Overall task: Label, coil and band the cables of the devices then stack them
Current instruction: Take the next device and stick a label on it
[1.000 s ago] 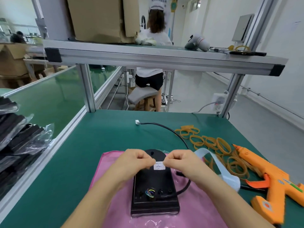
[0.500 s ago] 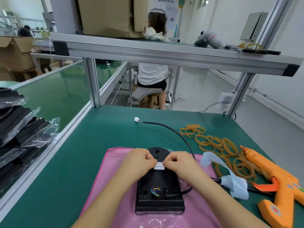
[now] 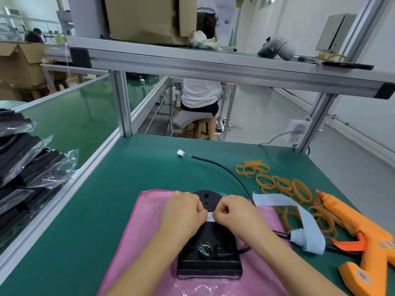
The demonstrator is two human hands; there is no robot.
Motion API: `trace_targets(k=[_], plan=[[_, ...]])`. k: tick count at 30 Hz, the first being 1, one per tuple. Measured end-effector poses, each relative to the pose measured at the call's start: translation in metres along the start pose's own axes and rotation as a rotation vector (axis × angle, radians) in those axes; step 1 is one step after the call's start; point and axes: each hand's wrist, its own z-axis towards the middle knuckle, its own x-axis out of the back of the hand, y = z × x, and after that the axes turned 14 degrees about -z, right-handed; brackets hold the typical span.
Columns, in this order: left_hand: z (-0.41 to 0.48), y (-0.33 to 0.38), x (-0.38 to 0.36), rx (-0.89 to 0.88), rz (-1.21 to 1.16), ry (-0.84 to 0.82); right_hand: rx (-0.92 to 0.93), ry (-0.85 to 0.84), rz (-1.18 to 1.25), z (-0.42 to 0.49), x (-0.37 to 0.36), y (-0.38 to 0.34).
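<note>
A black device (image 3: 210, 256) lies back side up on a pink cloth (image 3: 136, 238) at the near middle of the green table. Its black cable (image 3: 229, 171) arcs away to a white plug (image 3: 181, 152). A small white label (image 3: 210, 216) sits over the device's upper half. My left hand (image 3: 183, 212) and my right hand (image 3: 232, 213) have curled fingers and pinch the label from either side, fingertips almost meeting. Coloured wires show in a round hole near the device's lower end.
Several tan rubber bands (image 3: 284, 184) lie to the right. An orange glue gun (image 3: 363, 236) and a pale blue backing strip (image 3: 303, 221) lie at the right edge. Bagged black devices (image 3: 25, 171) are stacked on the left. An aluminium shelf (image 3: 213, 65) crosses overhead.
Both hands have moved closer together and lower onto the device with the label. The view has tilted and shifted a little.
</note>
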Motion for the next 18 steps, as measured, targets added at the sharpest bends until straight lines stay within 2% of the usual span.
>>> trace_targets(k=[4, 9, 14, 18], plan=[[-0.003, -0.002, -0.003, -0.016, -0.039, 0.059, 0.028, 0.068, -0.053, -0.003, -0.006, -0.002], [-0.011, -0.005, -0.016, 0.090, -0.192, 0.139, -0.114, 0.042, 0.155, -0.009, -0.009, 0.004], [-0.009, -0.009, -0.021, 0.070, -0.298, 0.187, -0.095, 0.069, 0.159, -0.011, -0.012, 0.005], [-0.015, -0.015, -0.008, 0.092, -0.394, 0.201, -0.140, 0.109, 0.296, -0.026, 0.003, 0.010]])
